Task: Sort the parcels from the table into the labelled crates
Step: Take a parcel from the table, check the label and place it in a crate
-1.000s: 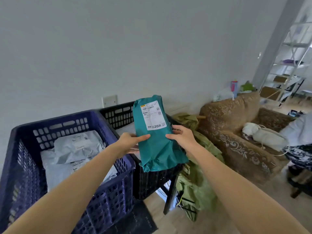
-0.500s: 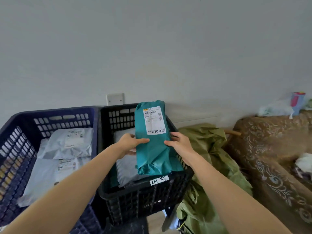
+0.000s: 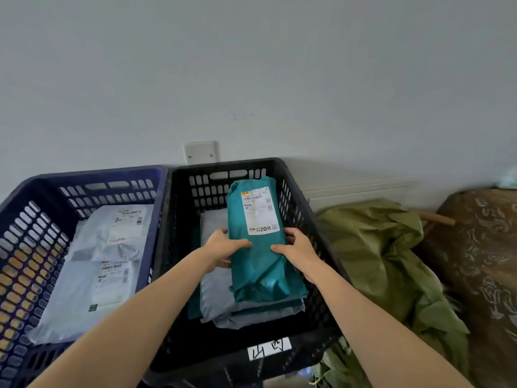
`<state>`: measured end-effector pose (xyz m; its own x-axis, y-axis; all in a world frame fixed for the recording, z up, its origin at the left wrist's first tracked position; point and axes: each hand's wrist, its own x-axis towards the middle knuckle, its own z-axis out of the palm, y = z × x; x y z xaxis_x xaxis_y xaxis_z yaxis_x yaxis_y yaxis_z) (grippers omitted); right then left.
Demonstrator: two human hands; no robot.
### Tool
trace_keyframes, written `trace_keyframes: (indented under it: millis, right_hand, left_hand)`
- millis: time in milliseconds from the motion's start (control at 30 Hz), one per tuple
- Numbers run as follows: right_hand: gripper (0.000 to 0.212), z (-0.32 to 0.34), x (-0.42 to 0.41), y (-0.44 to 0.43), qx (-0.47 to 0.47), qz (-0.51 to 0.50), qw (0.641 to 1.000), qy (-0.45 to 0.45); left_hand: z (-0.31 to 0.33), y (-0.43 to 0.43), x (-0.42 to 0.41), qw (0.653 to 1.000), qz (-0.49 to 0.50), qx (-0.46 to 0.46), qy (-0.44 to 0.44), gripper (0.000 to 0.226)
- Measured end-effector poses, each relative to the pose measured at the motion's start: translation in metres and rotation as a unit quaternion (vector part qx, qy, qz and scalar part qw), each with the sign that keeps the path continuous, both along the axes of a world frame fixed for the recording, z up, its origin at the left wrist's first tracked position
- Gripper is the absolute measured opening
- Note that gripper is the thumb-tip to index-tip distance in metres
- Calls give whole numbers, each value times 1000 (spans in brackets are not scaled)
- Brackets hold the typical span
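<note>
Two crates stand side by side against the wall, rims touching: a blue crate on the left and a black crate on the right. Two hands hold one teal parcel inside the black crate, over a stack of grey parcels. The stack's count is hard to make out. The left hand and right hand grip its long sides, thumbs on top, fingers curled round the edges. Two pale parcels lie in the blue crate, which is cut off at the left. A handwritten label sits on the black crate's near rim. A green sack crowds its right wall. Bare floor shows at the crate's near end.
</note>
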<state>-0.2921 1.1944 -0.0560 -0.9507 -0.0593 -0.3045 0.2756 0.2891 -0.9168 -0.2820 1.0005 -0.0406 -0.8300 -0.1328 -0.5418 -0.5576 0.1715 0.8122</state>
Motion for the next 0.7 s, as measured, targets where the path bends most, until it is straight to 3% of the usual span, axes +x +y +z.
trace_keyframes:
  millis: [333,700]
  right_hand:
    - [70,-48,-50,-11,86,-4,996,-37]
    - [69,-65,-60,-17,187,28,982,5]
  left_hand:
    - [-54,5,-49,999,32,28,-26,96]
    - [-91,14,-72,997,-44,-27,49,96]
